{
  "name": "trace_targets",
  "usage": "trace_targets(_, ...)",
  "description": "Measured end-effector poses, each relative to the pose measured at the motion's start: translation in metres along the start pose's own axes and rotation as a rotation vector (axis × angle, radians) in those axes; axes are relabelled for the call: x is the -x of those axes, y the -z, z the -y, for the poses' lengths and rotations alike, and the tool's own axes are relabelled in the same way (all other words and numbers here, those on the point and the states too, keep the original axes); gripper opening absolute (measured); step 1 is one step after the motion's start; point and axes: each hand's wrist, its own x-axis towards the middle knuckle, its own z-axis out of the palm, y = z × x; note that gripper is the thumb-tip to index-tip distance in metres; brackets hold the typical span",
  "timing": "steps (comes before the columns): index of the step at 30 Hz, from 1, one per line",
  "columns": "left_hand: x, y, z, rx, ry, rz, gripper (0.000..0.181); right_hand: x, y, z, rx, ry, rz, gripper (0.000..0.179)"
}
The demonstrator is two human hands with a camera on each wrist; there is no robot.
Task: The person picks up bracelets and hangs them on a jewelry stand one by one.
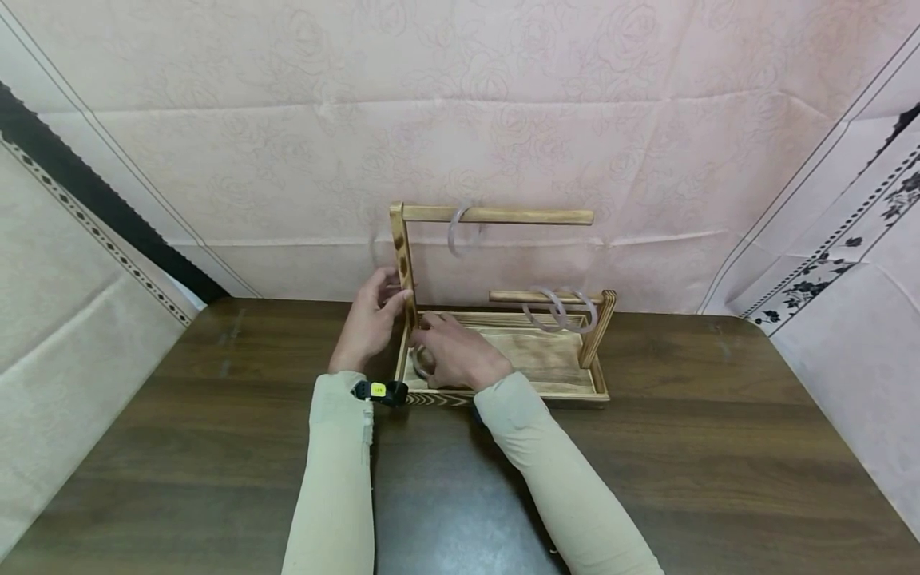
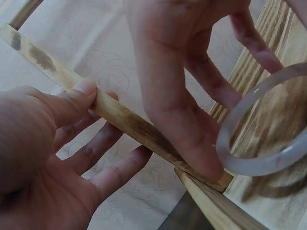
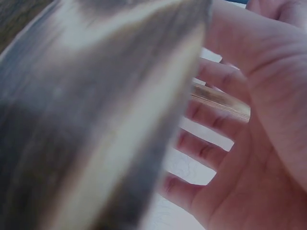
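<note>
A wooden rack with a tray base point(image 1: 525, 351) stands on the table. My left hand point(image 1: 368, 319) holds its tall left post point(image 1: 404, 247), thumb on one side and fingers on the other. My right hand point(image 1: 460, 351) reaches into the tray, a fingertip pressed at the foot of that post in the left wrist view. Close by these fingers is a translucent ring point(image 2: 264, 165), its shadow on the tray floor; I cannot tell whether they hold it. One ring point(image 1: 454, 231) hangs on the upper rod point(image 1: 532, 216). More rings point(image 1: 557, 311) hang on the lower rod point(image 1: 510, 296).
The dark wooden table point(image 1: 683, 447) extends to both sides and in front of the rack. Right behind it rises a pale patterned cloth point(image 1: 287, 176). In the right wrist view, a blurred wooden wall point(image 3: 96, 120) fills the left side.
</note>
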Motion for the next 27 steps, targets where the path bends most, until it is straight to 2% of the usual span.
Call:
trace_targets(9,0.000,-0.001,0.000,-0.009,0.001,0.002,0.037,0.003,0.005,-0.001,-0.031,-0.017,-0.012,0.059)
trace_targets(21,-0.001,0.001,0.001,0.006,-0.002,0.007,0.036,0.006,0.012,0.001,-0.042,0.025,-0.064,0.035)
trace_targets(27,-0.001,0.001,0.002,0.008,-0.002,0.007,0.035,0.009,0.017,0.002,-0.031,0.043,-0.088,0.035)
